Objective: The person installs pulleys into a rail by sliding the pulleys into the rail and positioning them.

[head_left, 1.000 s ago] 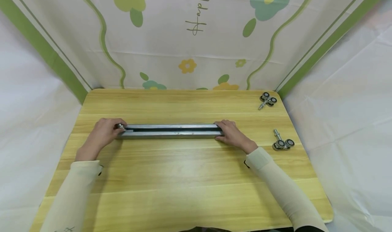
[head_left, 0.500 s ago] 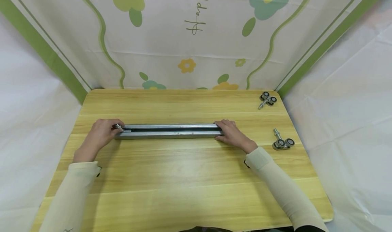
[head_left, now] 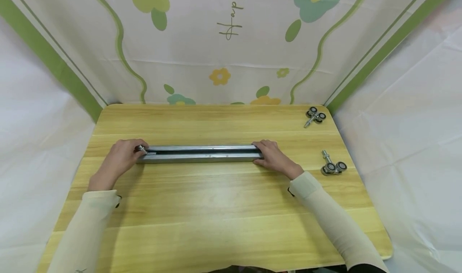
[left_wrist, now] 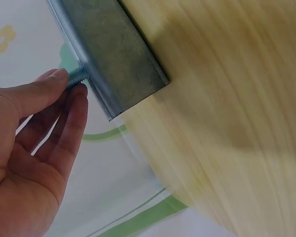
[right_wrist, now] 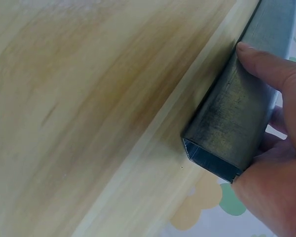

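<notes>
A grey metal channel rail lies crosswise on the wooden table, its long slot facing up. At its left end, my left hand pinches a threaded bolt between thumb and fingers; the bolt sticks out of the slot. Whatever the bolt joins inside the rail is hidden by the rail wall. My right hand grips the rail's right end, thumb on the near side and fingers on the far side. In the right wrist view, that end of the rail shows a hollow opening.
Two roller trolleys with threaded bolts lie on the right of the table: one trolley by the back corner, another trolley nearer. Behind the table's back edge hangs a flower-patterned cloth.
My left hand and the bolt have shifted slightly left along the slot, then slightly back right. My right hand and the rail stay in place.
</notes>
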Demonstrator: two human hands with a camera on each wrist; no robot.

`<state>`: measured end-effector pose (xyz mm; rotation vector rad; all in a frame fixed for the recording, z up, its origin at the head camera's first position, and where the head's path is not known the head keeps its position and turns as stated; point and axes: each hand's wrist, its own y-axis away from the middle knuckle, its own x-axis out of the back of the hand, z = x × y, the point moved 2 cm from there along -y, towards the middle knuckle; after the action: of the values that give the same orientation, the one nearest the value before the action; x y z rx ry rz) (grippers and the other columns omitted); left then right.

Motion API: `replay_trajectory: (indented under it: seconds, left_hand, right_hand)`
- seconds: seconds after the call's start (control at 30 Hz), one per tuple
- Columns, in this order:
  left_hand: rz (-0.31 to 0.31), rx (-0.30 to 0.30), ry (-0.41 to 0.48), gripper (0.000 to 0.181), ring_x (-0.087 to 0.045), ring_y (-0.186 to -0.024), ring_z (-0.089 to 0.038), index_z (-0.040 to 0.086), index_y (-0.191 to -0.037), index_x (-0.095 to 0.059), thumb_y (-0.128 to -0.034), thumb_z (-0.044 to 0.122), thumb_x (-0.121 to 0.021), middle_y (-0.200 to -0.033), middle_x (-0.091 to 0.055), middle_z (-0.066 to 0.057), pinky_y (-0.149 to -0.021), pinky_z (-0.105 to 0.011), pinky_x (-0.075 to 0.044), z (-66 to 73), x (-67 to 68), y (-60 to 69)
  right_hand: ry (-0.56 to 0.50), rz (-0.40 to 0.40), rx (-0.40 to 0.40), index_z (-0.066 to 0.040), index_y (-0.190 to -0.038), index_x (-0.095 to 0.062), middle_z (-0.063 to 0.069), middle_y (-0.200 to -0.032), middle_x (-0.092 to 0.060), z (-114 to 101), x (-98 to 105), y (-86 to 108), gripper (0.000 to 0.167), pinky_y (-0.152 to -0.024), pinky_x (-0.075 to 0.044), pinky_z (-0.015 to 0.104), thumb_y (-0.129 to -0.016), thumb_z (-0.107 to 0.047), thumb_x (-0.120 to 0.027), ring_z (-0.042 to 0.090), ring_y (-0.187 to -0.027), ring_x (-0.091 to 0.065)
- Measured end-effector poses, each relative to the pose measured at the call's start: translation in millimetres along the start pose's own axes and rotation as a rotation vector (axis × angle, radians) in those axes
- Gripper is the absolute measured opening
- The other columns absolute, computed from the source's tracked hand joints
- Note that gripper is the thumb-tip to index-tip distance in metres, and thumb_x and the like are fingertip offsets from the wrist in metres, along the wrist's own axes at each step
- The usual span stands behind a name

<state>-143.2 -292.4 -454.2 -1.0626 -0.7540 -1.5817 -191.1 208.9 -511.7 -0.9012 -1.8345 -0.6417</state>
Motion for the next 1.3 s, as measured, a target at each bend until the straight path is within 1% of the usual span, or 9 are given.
replay_trajectory:
  seconds: [0.13, 0.27, 0.43, 0.53, 0.6, 0.8, 0.9, 1.07, 1.3]
  left_hand:
    - [0.001, 0.001, 0.025, 0.022, -0.072, -0.082, -0.033, -0.001, -0.116, -0.075, -0.0942, 0.0, -0.077, -0.099, -0.077, -0.02, -0.071, -0.053, -0.058, -1.0, -2.1, 0.4]
    - [-0.017, -0.005, 0.069, 0.042, -0.072, -0.087, -0.034, -0.004, -0.131, -0.067, -0.0926, 0.005, -0.081, -0.103, -0.076, -0.02, -0.077, -0.055, -0.058, -1.5, -4.3, -0.2]
    - [-0.082, 0.084, 0.103, 0.075, -0.063, -0.114, -0.048, -0.003, -0.152, -0.049, -0.0936, 0.027, -0.084, -0.128, -0.068, -0.027, -0.093, -0.067, -0.051, -6.0, -3.9, 0.5]
    - [-0.119, 0.125, 0.109, 0.091, -0.052, -0.129, -0.055, -0.005, -0.158, -0.04, -0.0922, 0.041, -0.084, -0.144, -0.058, -0.03, -0.101, -0.073, -0.045, -10.7, -3.4, 0.8]
    - [-0.146, 0.135, 0.116, 0.097, -0.047, -0.136, -0.056, -0.007, -0.159, -0.037, -0.0911, 0.045, -0.084, -0.151, -0.051, -0.032, -0.106, -0.074, -0.042, -13.9, -3.9, 1.1]
    - [-0.201, 0.134, 0.116, 0.103, -0.04, -0.14, -0.06, -0.011, -0.159, -0.034, -0.0887, 0.042, -0.087, -0.157, -0.04, -0.038, -0.112, -0.075, -0.035, -22.1, -7.1, 3.0]
    - [-0.195, 0.123, 0.108, 0.1, -0.039, -0.139, -0.061, -0.013, -0.156, -0.038, -0.0884, 0.04, -0.088, -0.154, -0.042, -0.04, -0.113, -0.076, -0.034, -26.3, -9.4, 4.0]
    - [-0.184, 0.116, 0.111, 0.093, -0.042, -0.136, -0.061, -0.012, -0.154, -0.042, -0.0889, 0.036, -0.088, -0.151, -0.044, -0.041, -0.112, -0.076, -0.034, -31.7, -14.4, 6.3]
    - [-0.185, 0.108, 0.122, 0.09, -0.043, -0.135, -0.061, -0.012, -0.152, -0.044, -0.0881, 0.032, -0.088, -0.152, -0.043, -0.041, -0.113, -0.077, -0.033, -37.4, -21.0, 5.0]
  right_hand:
    - [0.003, -0.003, 0.003, 0.004, -0.149, -0.053, 0.023, -0.132, -0.064, 1, 0, -1.5, 0.069, -0.11, -0.039, 0.059, -0.094, -0.023, -0.084, 0.037, -0.12, -0.06]
    - [0.003, -0.021, -0.002, 0.004, -0.15, -0.052, 0.022, -0.133, -0.064, 4, 0, -2.1, 0.07, -0.111, -0.04, 0.058, -0.094, -0.025, -0.084, 0.036, -0.12, -0.06]
    - [0.027, -0.044, 0.006, 0.003, -0.151, -0.051, 0.021, -0.134, -0.064, 5, 1, -3.9, 0.073, -0.109, -0.042, 0.059, -0.094, -0.028, -0.084, 0.035, -0.121, -0.06]
    - [0.042, -0.053, 0.007, 0.001, -0.152, -0.051, 0.021, -0.136, -0.064, 5, 2, -4.6, 0.074, -0.109, -0.042, 0.059, -0.094, -0.029, -0.084, 0.036, -0.124, -0.06]
    - [0.055, -0.061, 0.005, 0.001, -0.153, -0.049, 0.022, -0.138, -0.063, 6, 3, -4.0, 0.076, -0.11, -0.04, 0.06, -0.094, -0.03, -0.085, 0.037, -0.126, -0.059]
    - [0.077, -0.081, -0.031, 0.001, -0.156, -0.045, 0.024, -0.145, -0.056, 13, 11, 5.1, 0.082, -0.113, -0.034, 0.061, -0.093, -0.032, -0.085, 0.04, -0.134, -0.053]
    - [0.073, -0.083, -0.052, 0.002, -0.157, -0.044, 0.026, -0.147, -0.054, 19, 20, 12.4, 0.083, -0.114, -0.034, 0.064, -0.093, -0.032, -0.085, 0.043, -0.135, -0.051]
    - [0.06, -0.092, -0.098, 0.006, -0.156, -0.043, 0.03, -0.144, -0.054, 34, 37, 26.6, 0.088, -0.111, -0.039, 0.069, -0.091, -0.032, -0.087, 0.048, -0.132, -0.053]
    - [0.045, -0.12, -0.162, 0.008, -0.158, -0.039, 0.032, -0.148, -0.049, 56, 51, 46.0, 0.088, -0.112, -0.042, 0.067, -0.094, -0.032, -0.084, 0.05, -0.135, -0.049]
